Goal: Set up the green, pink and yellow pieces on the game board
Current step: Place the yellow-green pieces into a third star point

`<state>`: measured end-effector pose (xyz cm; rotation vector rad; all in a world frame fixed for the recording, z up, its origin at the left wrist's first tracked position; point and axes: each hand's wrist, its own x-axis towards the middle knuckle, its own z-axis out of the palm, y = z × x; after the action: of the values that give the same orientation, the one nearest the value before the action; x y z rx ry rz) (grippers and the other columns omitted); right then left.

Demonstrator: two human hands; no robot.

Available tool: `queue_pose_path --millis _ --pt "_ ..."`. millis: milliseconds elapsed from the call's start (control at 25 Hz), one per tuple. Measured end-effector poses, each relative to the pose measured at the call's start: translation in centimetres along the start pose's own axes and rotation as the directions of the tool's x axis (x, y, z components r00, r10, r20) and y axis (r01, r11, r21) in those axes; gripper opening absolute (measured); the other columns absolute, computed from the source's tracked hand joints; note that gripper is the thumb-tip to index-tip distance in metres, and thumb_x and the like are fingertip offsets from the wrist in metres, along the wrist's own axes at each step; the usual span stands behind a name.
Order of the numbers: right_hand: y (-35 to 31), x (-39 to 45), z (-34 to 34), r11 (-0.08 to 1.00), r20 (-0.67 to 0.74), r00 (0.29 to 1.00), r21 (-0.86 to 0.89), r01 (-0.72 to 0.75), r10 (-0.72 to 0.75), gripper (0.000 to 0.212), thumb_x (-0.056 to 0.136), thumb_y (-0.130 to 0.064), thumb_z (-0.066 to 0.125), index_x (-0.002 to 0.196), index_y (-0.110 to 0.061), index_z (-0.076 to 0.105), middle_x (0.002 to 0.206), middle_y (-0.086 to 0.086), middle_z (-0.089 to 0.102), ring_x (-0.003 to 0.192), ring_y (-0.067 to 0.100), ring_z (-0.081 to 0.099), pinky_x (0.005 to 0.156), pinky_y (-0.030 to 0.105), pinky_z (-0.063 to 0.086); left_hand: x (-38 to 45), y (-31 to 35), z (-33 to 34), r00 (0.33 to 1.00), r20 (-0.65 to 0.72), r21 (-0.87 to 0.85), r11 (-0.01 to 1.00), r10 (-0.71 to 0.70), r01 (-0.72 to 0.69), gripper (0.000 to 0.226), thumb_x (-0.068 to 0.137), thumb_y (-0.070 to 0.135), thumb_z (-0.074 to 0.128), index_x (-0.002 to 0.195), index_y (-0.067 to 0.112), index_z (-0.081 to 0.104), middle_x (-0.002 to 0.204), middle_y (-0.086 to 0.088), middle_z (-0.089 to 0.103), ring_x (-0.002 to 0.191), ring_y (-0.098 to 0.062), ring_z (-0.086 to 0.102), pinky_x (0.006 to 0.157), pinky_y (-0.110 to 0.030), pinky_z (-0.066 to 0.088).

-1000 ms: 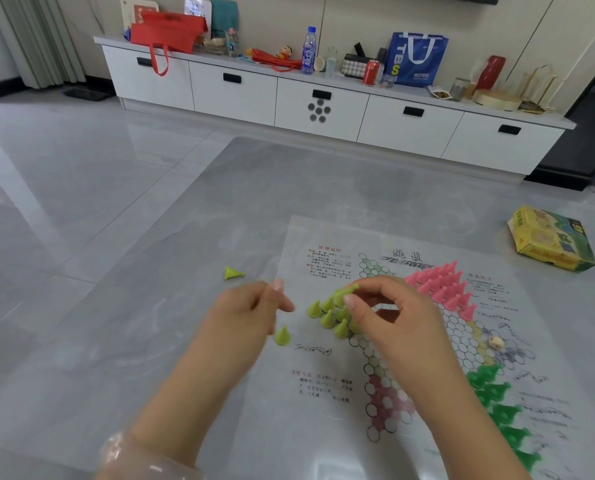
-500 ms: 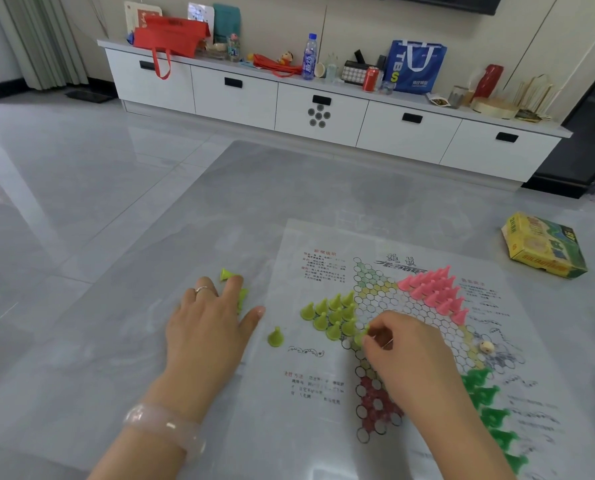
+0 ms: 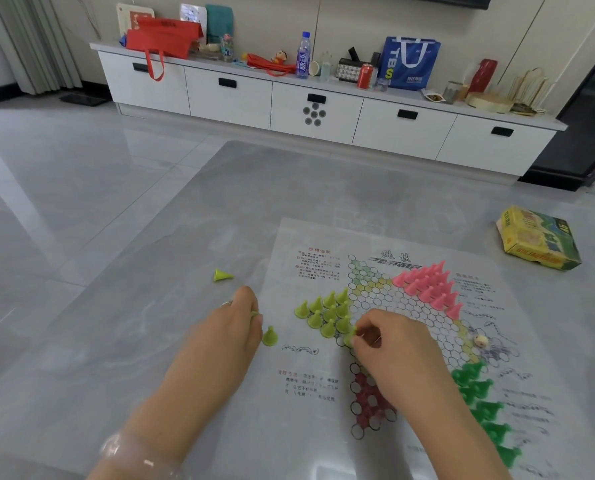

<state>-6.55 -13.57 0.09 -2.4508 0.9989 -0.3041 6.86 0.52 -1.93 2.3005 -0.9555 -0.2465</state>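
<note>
A paper game board (image 3: 324, 368) lies on the grey table. Several yellow-green cone pieces (image 3: 325, 313) stand in its left corner, pink pieces (image 3: 427, 285) in the upper right corner, green pieces (image 3: 479, 403) along the lower right. My right hand (image 3: 393, 355) pinches a yellow-green piece (image 3: 349, 337) against the board at the cluster's lower edge. My left hand (image 3: 226, 334) is closed beside the board with a yellow-green piece (image 3: 254, 314) at its fingertips. One loose yellow piece (image 3: 270, 337) stands just right of that hand; another (image 3: 222, 275) lies tipped on the table.
A yellow-green game box (image 3: 535, 239) lies at the table's far right. A small round bead (image 3: 480, 340) rests on the board's right side. A white low cabinet (image 3: 324, 105) with bags and bottles runs along the far wall.
My left hand went down flat over a loose piece by the board, then closed on it and drew back. My right hand lowered from above the yellow cluster to the board.
</note>
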Motion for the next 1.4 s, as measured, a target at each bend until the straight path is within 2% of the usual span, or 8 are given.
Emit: queue_pose_path --millis 160,360,600,800,960,1080,1200,1400 --pt "-0.2 0.0 0.5 1.0 -0.009 1.0 -0.026 0.006 -0.006 0.008 0.084 -0.021 0.055 0.085 -0.025 0.062 0.09 -0.006 0.062 0.077 0.013 0.056 0.057 0.019 0.037 -0.1 0.5 0.0 1.0 -0.018 -0.092 0.996 0.002 -0.004 0.027 0.093 0.016 0.038 0.072 0.028 0.026 0.065 0.002 0.041 0.059 -0.012 0.04 0.051 -0.018 0.03" --pt "-0.2 0.1 0.8 0.998 -0.013 1.0 -0.056 0.018 -0.019 0.007 0.085 -0.024 0.055 0.088 -0.026 0.061 0.091 -0.006 0.059 0.081 0.013 0.053 0.063 0.024 0.038 -0.1 0.4 0.0 0.998 -0.054 0.023 0.999 0.034 -0.032 0.027 0.095 0.016 0.032 0.113 0.027 0.048 0.082 0.002 0.042 0.081 -0.021 0.049 0.071 -0.028 0.037" --pt "-0.4 0.1 1.0 0.998 -0.011 0.999 -0.062 0.031 -0.032 0.007 0.085 -0.027 0.056 0.089 -0.026 0.061 0.092 -0.006 0.058 0.084 0.012 0.053 0.067 0.025 0.041 0.0 0.8 0.2 0.999 0.016 -0.005 0.999 -0.035 0.035 0.025 0.084 0.047 0.05 0.097 0.026 0.049 0.081 0.01 0.036 0.08 -0.014 0.046 0.06 -0.016 0.032" --pt "-0.3 0.0 1.1 0.997 0.003 0.999 -0.066 0.039 -0.039 0.005 0.085 -0.026 0.057 0.088 -0.025 0.06 0.089 -0.006 0.057 0.082 0.012 0.052 0.064 0.024 0.037 -0.3 1.0 0.2 0.999 0.025 0.087 0.996 -0.031 0.029 0.01 0.089 0.032 0.049 0.095 0.024 0.05 0.088 0.006 0.039 0.086 -0.019 0.052 0.07 -0.027 0.04" --pt "-0.4 -0.5 0.0 0.999 -0.021 0.999 -0.023 0.047 -0.048 0.004 0.083 -0.028 0.059 0.086 -0.026 0.061 0.084 -0.009 0.059 0.077 0.009 0.054 0.067 0.025 0.045 -0.2 2.0 -0.2 0.999 -0.042 -0.099 0.995 -0.017 0.013 0.014 0.086 0.032 0.055 0.073 0.028 0.051 0.071 0.008 0.042 0.066 -0.007 0.046 0.056 -0.015 0.032" --pt "-1.6 -1.0 -0.6 0.956 0.017 0.968 0.165 0.244 -0.25 0.01 0.081 -0.031 0.061 0.091 -0.03 0.062 0.082 -0.013 0.059 0.076 0.005 0.055 0.071 0.021 0.047 -0.2 2.8 -0.2 0.998 0.005 -0.298 0.953 -0.055 0.054 0.023 0.083 0.032 0.06 0.061 0.027 0.056 0.056 0.006 0.041 0.048 -0.007 0.036 0.049 -0.014 0.032" --pt "-2.8 -1.3 -0.1 0.891 0.089 0.908 0.253 0.377 -0.409 0.021 0.08 -0.033 0.061 0.101 -0.034 0.059 0.087 -0.016 0.057 0.084 0.006 0.051 0.074 0.019 0.044 -0.2 3.1 0.2 0.997 0.049 -0.358 0.931 -0.052 0.066 0.025 0.082 0.03 0.061 0.058 0.026 0.056 0.059 -0.001 0.049 0.052 -0.009 0.039 0.05 -0.015 0.031" --pt "-2.3 -0.8 0.6 0.897 -0.013 0.924 0.233 0.375 -0.383 0.009 0.081 -0.025 0.062 0.09 -0.026 0.062 0.082 -0.009 0.061 0.076 0.009 0.055 0.073 0.034 0.049 -0.1 3.7 0.5 0.998 0.052 -0.387 0.92 -0.043 0.06 0.027 0.081 0.029 0.062 0.055 0.027 0.056 0.058 0.0 0.047 0.053 -0.011 0.038 0.048 -0.016 0.029"
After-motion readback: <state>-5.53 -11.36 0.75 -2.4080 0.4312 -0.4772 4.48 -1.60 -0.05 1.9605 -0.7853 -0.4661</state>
